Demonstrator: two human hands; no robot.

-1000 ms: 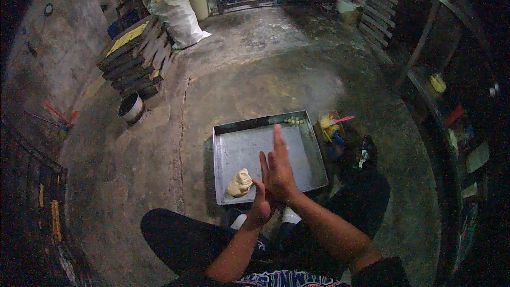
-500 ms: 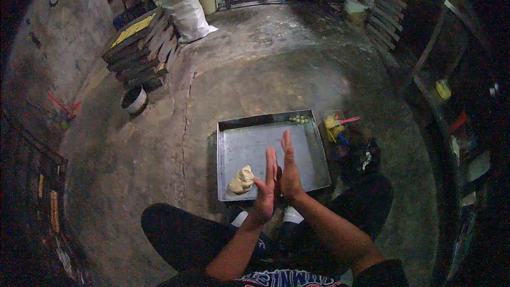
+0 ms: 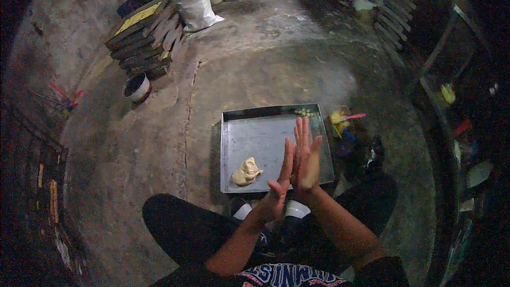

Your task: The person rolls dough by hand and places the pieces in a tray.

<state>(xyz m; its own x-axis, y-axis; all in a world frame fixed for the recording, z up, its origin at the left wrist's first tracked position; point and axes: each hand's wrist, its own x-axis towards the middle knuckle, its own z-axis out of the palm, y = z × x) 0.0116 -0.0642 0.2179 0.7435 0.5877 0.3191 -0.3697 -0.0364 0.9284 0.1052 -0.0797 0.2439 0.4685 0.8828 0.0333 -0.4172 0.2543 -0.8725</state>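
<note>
My left hand (image 3: 282, 183) and my right hand (image 3: 307, 167) are held upright, palm facing palm, over the near right part of a shallow metal tray (image 3: 257, 134). The fingers of both are stretched out straight. Whether anything lies between the palms is hidden. Left of my hands, a pale, soft lump of dough (image 3: 245, 173) with a pulled-up peak rests in the tray's near left corner. Several small greenish balls (image 3: 304, 112) sit together in the far right corner.
Beside the tray's right wall stands a small container (image 3: 337, 115) with a pink-handled brush (image 3: 353, 117) across it. A round pot (image 3: 137, 88), stacked boards (image 3: 143, 40) and a white sack (image 3: 194, 2) are at the far left. My crossed legs (image 3: 186, 223) flank the tray's near side.
The left hand has slid back toward me against the right, and its thumb has come away from the dough's peak. The whole view has shifted slightly.
</note>
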